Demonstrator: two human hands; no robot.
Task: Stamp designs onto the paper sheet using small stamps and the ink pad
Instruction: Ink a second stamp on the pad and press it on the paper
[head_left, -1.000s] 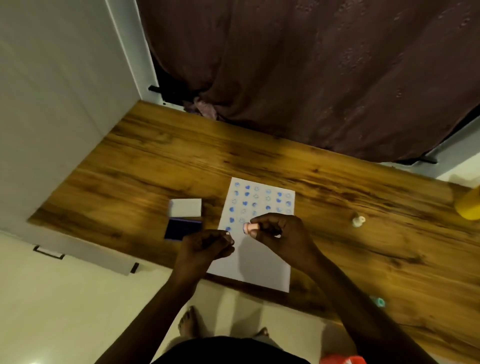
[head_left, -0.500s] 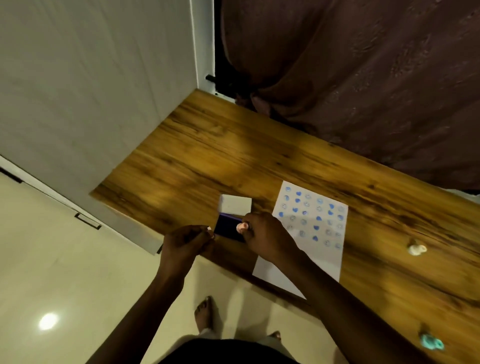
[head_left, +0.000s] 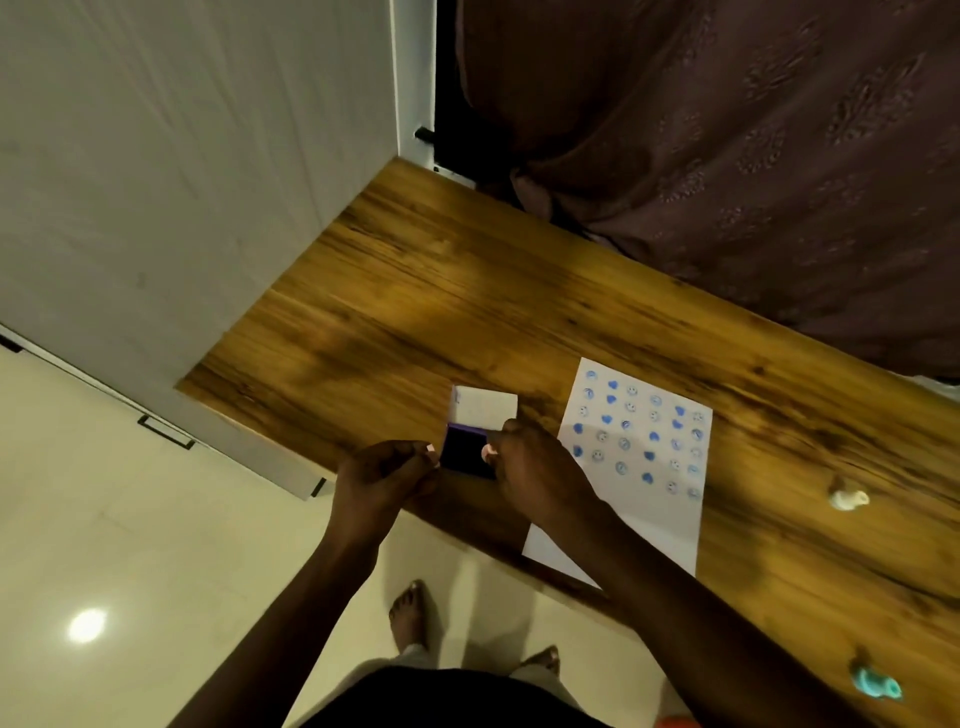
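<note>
A dark blue ink pad (head_left: 464, 452) lies open near the table's front edge, its white lid (head_left: 484, 408) folded back behind it. My right hand (head_left: 540, 475) is closed on a small pink stamp (head_left: 488, 451) and presses it against the pad's right side. My left hand (head_left: 382, 475) touches the pad's left edge with curled fingers. To the right lies the white paper sheet (head_left: 631, 467), covered with several blue hearts and smiley prints in rows; its lower part is blank.
A white stamp (head_left: 848, 499) and a teal stamp (head_left: 875, 685) lie on the wooden table (head_left: 415, 291) at the right. A dark curtain (head_left: 727, 130) hangs behind the table, a white wall panel (head_left: 182, 182) stands left. My feet show on the tiled floor below.
My right hand carried the pink stamp from the paper leftward onto the ink pad. My left hand moved to the pad's left edge. The view swung left.
</note>
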